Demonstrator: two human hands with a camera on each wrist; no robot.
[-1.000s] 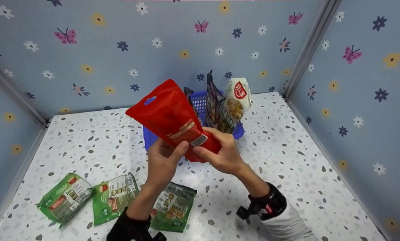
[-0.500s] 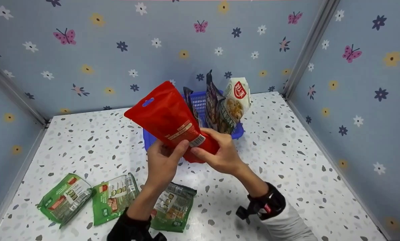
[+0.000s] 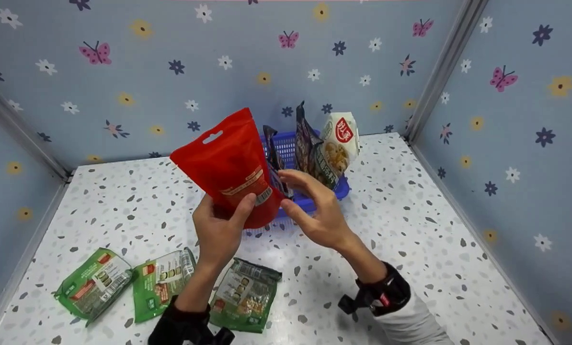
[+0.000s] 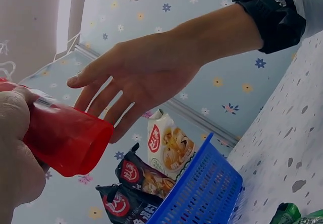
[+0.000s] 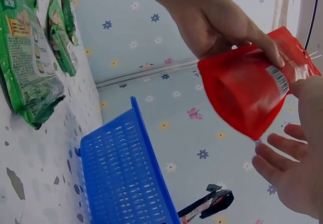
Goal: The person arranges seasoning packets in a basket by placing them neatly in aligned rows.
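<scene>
My left hand [image 3: 219,235] grips a red stand-up pouch [image 3: 226,167] by its lower part, thumb across the printed back near the barcode. Tilted to the left, the pouch has its hang-hole end pointing up and away. My right hand [image 3: 322,215] is just right of the pouch, with fingers spread and loosely bent and nothing in its grasp. In the left wrist view, its fingertips overlap the base of the pouch. Behind both hands stands a blue plastic basket [image 5: 121,168]. It holds dark food bags [image 4: 144,176] and a bag with a white top [image 3: 341,143].
Three green packets lie on the speckled white table [image 3: 410,268]: one at the far left [image 3: 94,285], one beside it [image 3: 164,282], and another [image 3: 247,294] nearer the middle. Patterned blue walls [image 3: 228,91] border the table at the back and sides.
The right hand has let go of the pouch and its fingers have spread. The left hand has moved a little left with the pouch, which is turned more upright.
</scene>
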